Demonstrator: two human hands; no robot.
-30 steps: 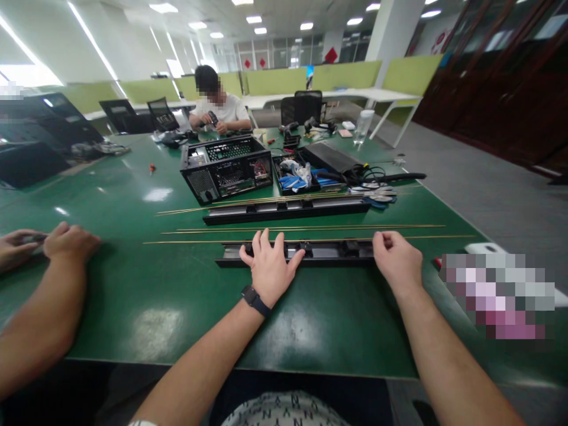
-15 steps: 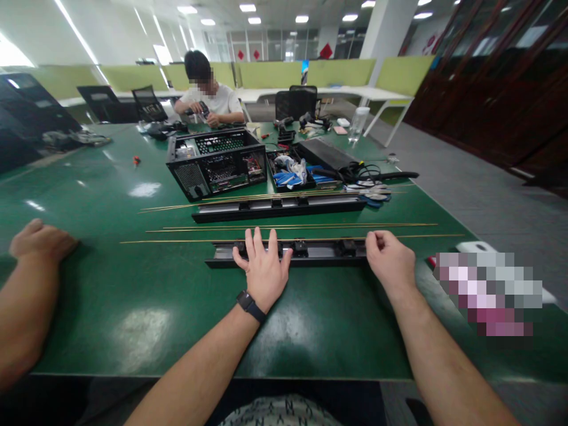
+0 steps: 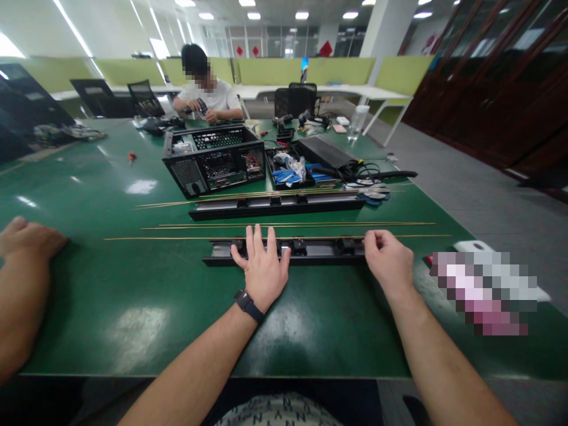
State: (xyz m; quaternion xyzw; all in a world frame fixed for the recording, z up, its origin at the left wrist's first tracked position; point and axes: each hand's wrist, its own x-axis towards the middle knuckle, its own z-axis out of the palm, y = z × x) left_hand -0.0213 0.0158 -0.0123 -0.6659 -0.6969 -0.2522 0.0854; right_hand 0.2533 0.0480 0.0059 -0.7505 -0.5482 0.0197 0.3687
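My left hand (image 3: 265,266), with a dark watch on its wrist, lies with fingers spread over a black-and-silver rail (image 3: 222,254) fitted with several small black blocks (image 3: 346,244). At the rail's right end, the thumb and fingers of my right hand (image 3: 390,260) are pinched together on a long thin brass rod (image 3: 426,236). This rod runs along the rail's far edge and sticks out past both ends. The exact grip point is partly hidden by my fingers. Just beyond lie more thin brass rods (image 3: 297,225).
Farther back are a second rail (image 3: 275,208), an open black computer case (image 3: 215,160) and a tray of gloves (image 3: 290,174). Another person's arm (image 3: 26,266) rests at left; a co-worker (image 3: 208,97) sits across. A white object (image 3: 474,247) lies at right.
The nearest brass rod has slid left relative to the rail. Both my hands stay in nearly the same places, and the whole view has shifted slightly.
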